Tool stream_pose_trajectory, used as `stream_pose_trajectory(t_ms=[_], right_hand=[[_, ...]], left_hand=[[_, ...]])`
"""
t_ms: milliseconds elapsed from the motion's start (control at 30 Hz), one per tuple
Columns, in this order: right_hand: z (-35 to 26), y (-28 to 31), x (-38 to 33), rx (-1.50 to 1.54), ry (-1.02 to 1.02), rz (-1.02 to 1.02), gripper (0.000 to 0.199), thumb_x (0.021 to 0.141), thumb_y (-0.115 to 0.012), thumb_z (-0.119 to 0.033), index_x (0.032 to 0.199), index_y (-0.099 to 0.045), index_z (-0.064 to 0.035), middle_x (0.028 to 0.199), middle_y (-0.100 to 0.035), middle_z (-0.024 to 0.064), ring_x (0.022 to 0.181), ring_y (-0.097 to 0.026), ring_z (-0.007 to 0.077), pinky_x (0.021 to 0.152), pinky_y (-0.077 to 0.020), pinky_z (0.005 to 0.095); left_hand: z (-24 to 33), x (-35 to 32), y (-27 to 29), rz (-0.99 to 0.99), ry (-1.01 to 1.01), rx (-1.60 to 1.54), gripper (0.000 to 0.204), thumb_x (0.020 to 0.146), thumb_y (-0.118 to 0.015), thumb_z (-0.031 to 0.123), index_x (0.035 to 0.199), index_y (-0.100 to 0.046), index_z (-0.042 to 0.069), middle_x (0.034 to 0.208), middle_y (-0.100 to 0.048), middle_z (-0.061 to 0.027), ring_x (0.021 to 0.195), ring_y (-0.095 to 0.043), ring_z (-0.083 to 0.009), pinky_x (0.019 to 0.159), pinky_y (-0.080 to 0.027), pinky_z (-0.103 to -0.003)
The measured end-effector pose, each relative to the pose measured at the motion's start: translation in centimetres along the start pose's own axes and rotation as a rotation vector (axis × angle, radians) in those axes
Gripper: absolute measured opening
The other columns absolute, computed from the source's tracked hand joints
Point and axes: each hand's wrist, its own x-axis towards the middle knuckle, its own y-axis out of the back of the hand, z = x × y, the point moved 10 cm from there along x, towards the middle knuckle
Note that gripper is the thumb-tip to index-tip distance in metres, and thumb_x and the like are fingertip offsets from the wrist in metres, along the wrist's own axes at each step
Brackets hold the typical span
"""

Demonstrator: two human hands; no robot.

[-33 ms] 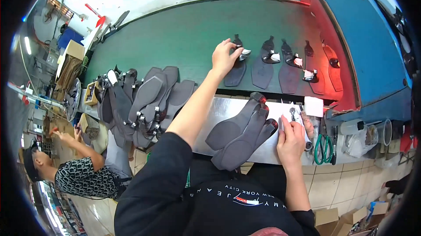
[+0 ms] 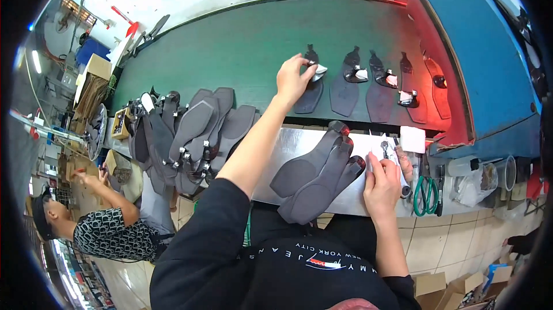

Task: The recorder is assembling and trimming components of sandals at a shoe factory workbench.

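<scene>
The left hand [image 2: 292,82] is at upper centre, its thumb and forefinger at the strap of the leftmost sandal [image 2: 308,100], beside a white wad [image 2: 319,71]; I cannot tell whether this grip is clamped on either. The sandal lies on a green surface [image 2: 219,45], toe end toward the lower edge of the frame. To its right, four more sandals [image 2: 378,103] stand in a row, the last two in red light by the red edge of a blue machine [image 2: 461,39] at upper right. The right hand [image 2: 382,186], right of centre below, is over the silver worktop [image 2: 292,142], thumb and forefinger close together; whether they hold something is unclear. Just left of it, overlapping dark soles [image 2: 314,189] with glossy reddish ends lie across the worktop. Right of it are a white block [image 2: 412,139] and green-handled scissors [image 2: 426,195]. A larger pile of soles [image 2: 196,126] fills the left of centre; a co-worker [image 2: 109,226] is at lower left.
</scene>
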Motion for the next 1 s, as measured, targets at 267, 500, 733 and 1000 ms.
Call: stream_pose_trajectory(t_ms=[267, 500, 733, 1000], right_hand=[[-2.4, 4.2, -0.4, 0.065, 0.07, 0.154, 0.042, 0.077, -0.067, -0.002, 0.118, -0.065, -0.0102, 0.11, -0.053, 0.015, 0.111, -0.049, 0.0371, 0.099, -0.0376, 0.048], [-0.6, 4.5, -2.2, 0.986, -0.175, 0.011, 0.013, 0.093, -0.062, -0.01, 0.099, -0.064, 0.0013, 0.105, -0.061, 0.0097, 0.108, -0.054, 0.0191, 0.098, -0.0426, 0.0382], [-9.7, 1.2, -1.6, 1.862, -0.18, -0.36, 0.049, 0.08, -0.071, -0.011, 0.123, -0.054, 0.0037, 0.119, -0.06, 0.0168, 0.112, -0.058, 0.0263, 0.106, -0.0386, 0.0397], [-12.3, 2.2, -3.9, 1.403, -0.052, -0.372, 0.034, 0.07, -0.078, 0.0, 0.084, -0.048, -0.0064, 0.095, -0.052, 0.0056, 0.08, -0.051, 0.0118, 0.074, -0.0423, 0.0237]], left_hand=[[0.6, -4.2, 0.5, 0.078, 0.005, 0.07, 0.027, 0.076, -0.076, 0.02, 0.101, -0.07, 0.01, 0.11, -0.064, -0.0144, 0.094, -0.064, -0.0329, 0.083, -0.052, -0.039], [8.4, -6.3, 6.9, -0.127, 0.263, -0.933, 0.027, 0.081, -0.072, -0.002, 0.108, -0.068, -0.003, 0.099, -0.07, -0.0044, 0.082, -0.061, -0.0059, 0.073, -0.05, -0.021], [14.9, -19.9, 12.0, -0.555, 0.352, -1.36, 0.029, 0.081, -0.07, -0.004, 0.11, -0.068, -0.003, 0.117, -0.067, -0.0153, 0.102, -0.064, -0.0155, 0.089, -0.052, -0.029], [9.7, -25.0, 14.7, -0.405, 0.542, -1.415, 0.033, 0.084, -0.067, -0.004, 0.116, -0.065, 0.0, 0.114, -0.067, -0.0159, 0.099, -0.064, -0.0168, 0.084, -0.052, -0.028]])
